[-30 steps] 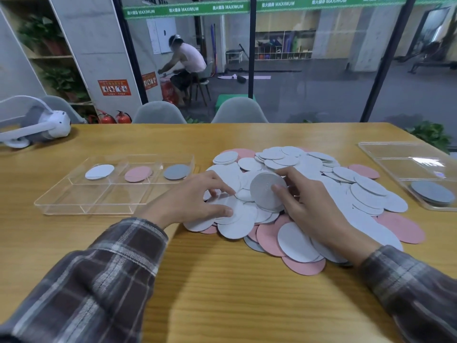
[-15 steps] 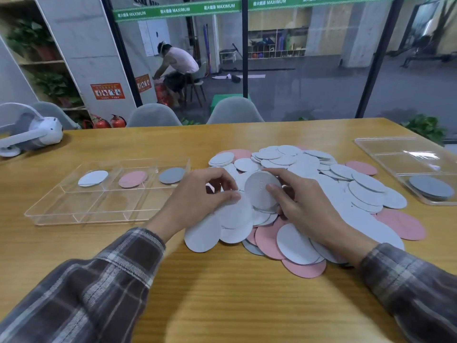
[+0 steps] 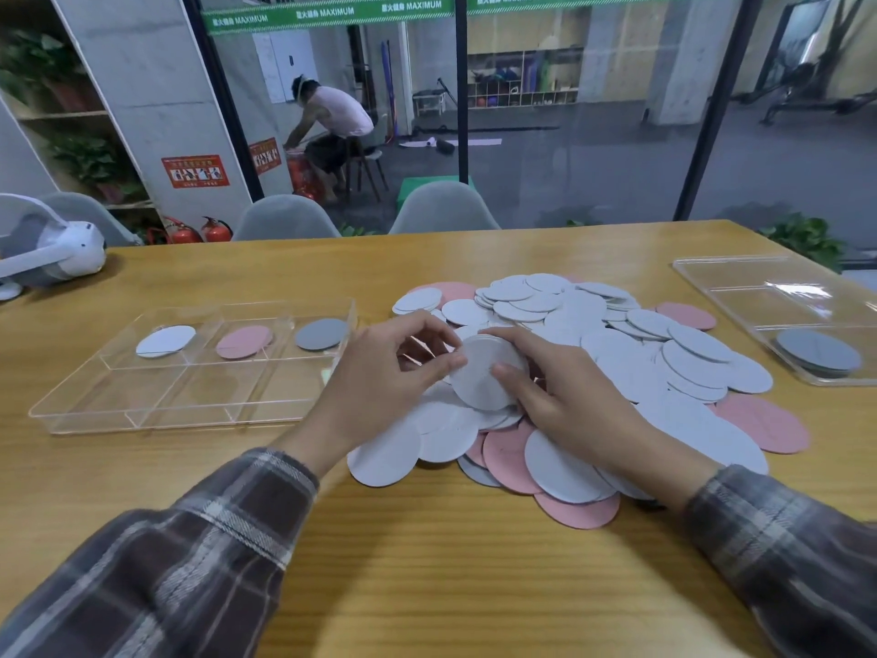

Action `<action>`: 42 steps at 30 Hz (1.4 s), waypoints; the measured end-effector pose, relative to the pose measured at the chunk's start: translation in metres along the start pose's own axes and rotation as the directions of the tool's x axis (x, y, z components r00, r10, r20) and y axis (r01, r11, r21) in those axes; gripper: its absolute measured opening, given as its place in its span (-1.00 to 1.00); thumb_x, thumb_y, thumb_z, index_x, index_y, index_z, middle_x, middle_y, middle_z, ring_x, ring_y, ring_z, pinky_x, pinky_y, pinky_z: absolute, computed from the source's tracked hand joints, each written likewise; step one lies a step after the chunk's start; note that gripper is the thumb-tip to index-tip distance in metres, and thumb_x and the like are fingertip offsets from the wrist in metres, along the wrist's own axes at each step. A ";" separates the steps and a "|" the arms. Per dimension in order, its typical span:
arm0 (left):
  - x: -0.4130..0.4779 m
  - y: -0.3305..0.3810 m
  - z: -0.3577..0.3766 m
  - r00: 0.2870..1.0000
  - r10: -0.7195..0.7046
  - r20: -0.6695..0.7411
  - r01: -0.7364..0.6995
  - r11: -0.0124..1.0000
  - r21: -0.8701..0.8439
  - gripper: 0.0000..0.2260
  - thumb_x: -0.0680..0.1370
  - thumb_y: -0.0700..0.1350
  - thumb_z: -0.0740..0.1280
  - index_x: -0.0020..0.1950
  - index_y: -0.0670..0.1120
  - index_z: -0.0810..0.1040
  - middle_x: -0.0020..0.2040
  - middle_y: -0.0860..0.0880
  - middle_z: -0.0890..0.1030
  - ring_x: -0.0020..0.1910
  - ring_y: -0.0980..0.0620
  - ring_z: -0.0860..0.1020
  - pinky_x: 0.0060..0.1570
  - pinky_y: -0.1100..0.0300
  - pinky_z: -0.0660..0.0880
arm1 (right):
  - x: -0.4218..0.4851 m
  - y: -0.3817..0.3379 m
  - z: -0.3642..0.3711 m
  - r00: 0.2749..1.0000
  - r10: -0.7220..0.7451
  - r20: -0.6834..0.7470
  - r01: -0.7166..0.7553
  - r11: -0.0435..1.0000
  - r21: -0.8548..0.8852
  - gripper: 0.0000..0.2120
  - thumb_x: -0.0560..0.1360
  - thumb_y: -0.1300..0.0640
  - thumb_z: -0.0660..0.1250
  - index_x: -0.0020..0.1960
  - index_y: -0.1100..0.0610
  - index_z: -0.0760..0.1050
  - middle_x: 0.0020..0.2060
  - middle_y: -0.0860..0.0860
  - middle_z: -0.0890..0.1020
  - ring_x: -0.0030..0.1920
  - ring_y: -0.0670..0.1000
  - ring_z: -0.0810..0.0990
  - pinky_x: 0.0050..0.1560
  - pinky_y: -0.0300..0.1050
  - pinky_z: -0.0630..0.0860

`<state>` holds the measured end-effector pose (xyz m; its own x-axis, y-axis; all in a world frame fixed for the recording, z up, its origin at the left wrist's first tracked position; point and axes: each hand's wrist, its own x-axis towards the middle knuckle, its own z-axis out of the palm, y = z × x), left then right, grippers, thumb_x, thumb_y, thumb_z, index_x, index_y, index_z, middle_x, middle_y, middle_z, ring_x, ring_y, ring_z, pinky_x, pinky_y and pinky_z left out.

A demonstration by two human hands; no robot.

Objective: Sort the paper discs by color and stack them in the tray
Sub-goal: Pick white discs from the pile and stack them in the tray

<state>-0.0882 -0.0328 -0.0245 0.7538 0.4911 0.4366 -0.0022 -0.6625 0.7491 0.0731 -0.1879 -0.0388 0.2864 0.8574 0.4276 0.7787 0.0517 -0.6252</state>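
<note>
Wood-grain surface (image 3: pixel 427 586) carries the lot. Biggest thing on it is the heap of paper discs (image 3: pixel 617 353), mostly white with some pink, right of centre. Clear tray (image 3: pixel 213 396) lies to its left, and its back row has a white disc (image 3: pixel 165 341), pink disc (image 3: pixel 244 341) and grey disc (image 3: pixel 321 333), one per compartment. Left hand (image 3: pixel 379 377) and right hand (image 3: pixel 569 396) both pinch one pale disc (image 3: pixel 479 377), tilted up over the heap's near-left part.

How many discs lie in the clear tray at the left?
3, in the far row of the tray: white disc in the left compartment, pink disc in the middle, grey disc in the right. Others may hide beneath them.
</note>
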 end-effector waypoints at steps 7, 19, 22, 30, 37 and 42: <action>0.000 0.002 -0.054 0.853 -0.294 0.430 0.136 0.923 0.361 -0.72 0.34 0.05 0.68 -0.04 0.10 0.70 -0.04 0.16 0.71 -0.06 0.17 0.66 -0.02 0.20 0.61 | -0.001 0.004 0.000 0.999 0.006 -0.032 -0.008 0.999 -0.045 -0.71 0.67 0.08 0.23 0.37 -0.08 0.44 -0.29 -0.02 0.60 -0.23 -0.08 0.54 -0.15 -0.19 0.47; 0.000 -0.001 -0.053 0.865 -0.294 0.407 0.154 0.927 0.342 -0.81 0.35 -0.08 0.68 -0.11 0.06 0.76 -0.26 0.12 0.67 -0.28 0.19 0.53 -0.23 0.33 0.46 | -0.001 0.005 0.002 0.998 0.037 -0.048 -0.037 0.999 -0.012 -0.71 0.66 0.06 0.22 0.36 -0.15 0.46 -0.14 0.06 0.68 -0.12 0.01 0.61 -0.02 0.04 0.51; 0.002 -0.001 -0.052 0.901 -0.189 0.391 0.118 0.973 0.199 -0.87 0.42 -0.12 0.64 -0.10 -0.01 0.74 -0.22 0.00 0.68 -0.24 0.17 0.56 -0.18 0.35 0.46 | -0.003 0.002 0.002 0.998 0.038 -0.046 -0.037 0.999 0.011 -0.71 0.67 0.07 0.21 0.34 -0.19 0.46 -0.17 0.09 0.67 -0.14 0.07 0.61 -0.04 0.11 0.53; -0.003 -0.003 -0.014 0.984 -0.166 0.068 0.173 0.976 -0.135 -0.83 0.49 -0.18 0.59 -0.09 -0.21 0.63 -0.18 -0.09 0.71 -0.27 -0.13 0.72 -0.11 -0.04 0.67 | -0.004 -0.006 -0.001 0.997 0.067 -0.023 -0.064 0.990 0.129 -0.73 0.70 0.05 0.13 0.28 -0.18 0.52 -0.31 -0.10 0.60 -0.32 -0.06 0.55 -0.20 -0.09 0.52; -0.003 -0.006 -0.009 1.000 -0.004 -0.007 0.005 0.988 0.152 -0.86 0.49 -0.08 0.59 -0.12 -0.07 0.67 -0.21 0.08 0.70 -0.19 0.12 0.67 -0.14 0.30 0.56 | -0.003 -0.003 0.002 0.999 0.029 -0.042 -0.029 1.000 -0.007 -0.71 0.65 0.08 0.27 0.36 -0.08 0.49 -0.14 -0.11 0.67 -0.14 -0.09 0.58 -0.12 -0.26 0.48; 0.003 -0.032 -0.046 0.994 0.056 0.094 -0.095 0.867 0.489 -0.80 0.49 -0.09 0.58 0.08 -0.07 0.71 -0.04 0.12 0.69 -0.03 0.16 0.61 0.02 0.41 0.46 | -0.003 0.002 0.001 0.998 0.030 -0.063 -0.032 0.999 -0.031 -0.72 0.65 0.06 0.26 0.35 -0.08 0.49 -0.24 -0.06 0.64 -0.21 -0.09 0.56 -0.14 -0.20 0.47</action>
<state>-0.1162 0.0158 -0.0242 0.8110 0.3976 0.4292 0.2472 -0.8978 0.3646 0.0730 -0.1902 -0.0418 0.3444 0.8243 0.4493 0.7863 0.0082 -0.6178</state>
